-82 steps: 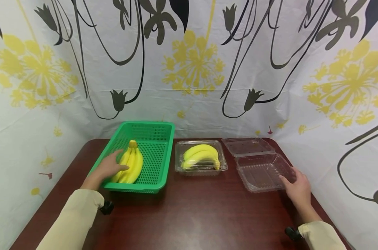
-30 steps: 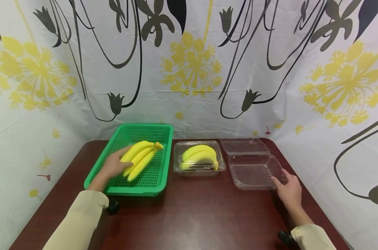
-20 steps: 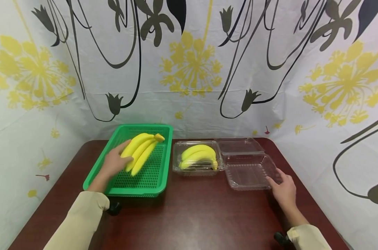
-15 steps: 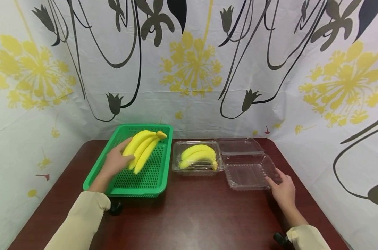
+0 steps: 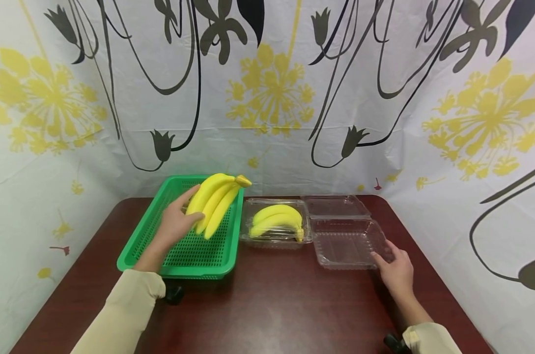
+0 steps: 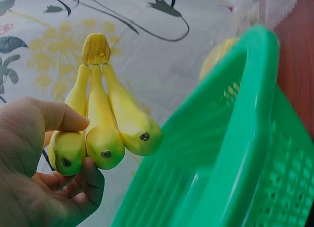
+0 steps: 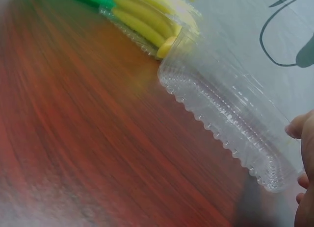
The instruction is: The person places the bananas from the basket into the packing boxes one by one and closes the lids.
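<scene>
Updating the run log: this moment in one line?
left hand: holds banana bunch over green basket | right hand: grips open clear container

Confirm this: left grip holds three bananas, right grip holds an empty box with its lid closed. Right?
Not quite: the lid is open, as the head view shows. The rest stands: left grip holds three bananas, right grip holds an empty box.

From head, looks forward and down; from left wrist, close, toward far backdrop [image 6: 167, 75], sharing basket [image 6: 248, 153] with head; from right, close, leftward, sharing open container [image 7: 221, 114] likewise.
</scene>
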`<state>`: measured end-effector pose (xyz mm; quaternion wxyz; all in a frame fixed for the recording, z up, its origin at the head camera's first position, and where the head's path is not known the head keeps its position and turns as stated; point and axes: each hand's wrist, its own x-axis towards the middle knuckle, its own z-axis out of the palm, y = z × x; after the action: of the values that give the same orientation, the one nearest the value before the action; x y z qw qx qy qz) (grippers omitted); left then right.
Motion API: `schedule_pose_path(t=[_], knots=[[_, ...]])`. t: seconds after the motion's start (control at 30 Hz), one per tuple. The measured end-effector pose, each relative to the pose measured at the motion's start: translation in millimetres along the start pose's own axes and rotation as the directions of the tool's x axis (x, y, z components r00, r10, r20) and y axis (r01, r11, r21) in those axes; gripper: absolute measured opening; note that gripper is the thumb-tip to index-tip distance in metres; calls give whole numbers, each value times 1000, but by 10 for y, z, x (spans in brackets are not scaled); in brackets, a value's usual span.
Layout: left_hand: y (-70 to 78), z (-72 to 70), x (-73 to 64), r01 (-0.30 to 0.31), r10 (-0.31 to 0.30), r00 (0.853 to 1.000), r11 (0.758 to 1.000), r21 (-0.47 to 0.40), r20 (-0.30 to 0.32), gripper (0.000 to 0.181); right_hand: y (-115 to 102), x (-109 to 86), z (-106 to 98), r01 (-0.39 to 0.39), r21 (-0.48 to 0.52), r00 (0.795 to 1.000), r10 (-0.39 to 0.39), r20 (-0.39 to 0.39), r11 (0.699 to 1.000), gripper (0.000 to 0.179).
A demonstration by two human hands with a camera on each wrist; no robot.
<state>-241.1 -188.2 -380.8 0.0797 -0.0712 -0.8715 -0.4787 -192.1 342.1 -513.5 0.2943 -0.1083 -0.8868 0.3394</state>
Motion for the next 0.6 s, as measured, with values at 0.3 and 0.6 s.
schedule_pose_path(t=[0.3,0.6], knots=[[164,236,39,-65,64,998,991,-118,-6,73,-71,-94,31,19,25,999,-18,-32,999,53],[362,504,2,-91,92,996,976,-197,-1,72,-102,-123,22,-19,22,999,20,-30,1000,53]])
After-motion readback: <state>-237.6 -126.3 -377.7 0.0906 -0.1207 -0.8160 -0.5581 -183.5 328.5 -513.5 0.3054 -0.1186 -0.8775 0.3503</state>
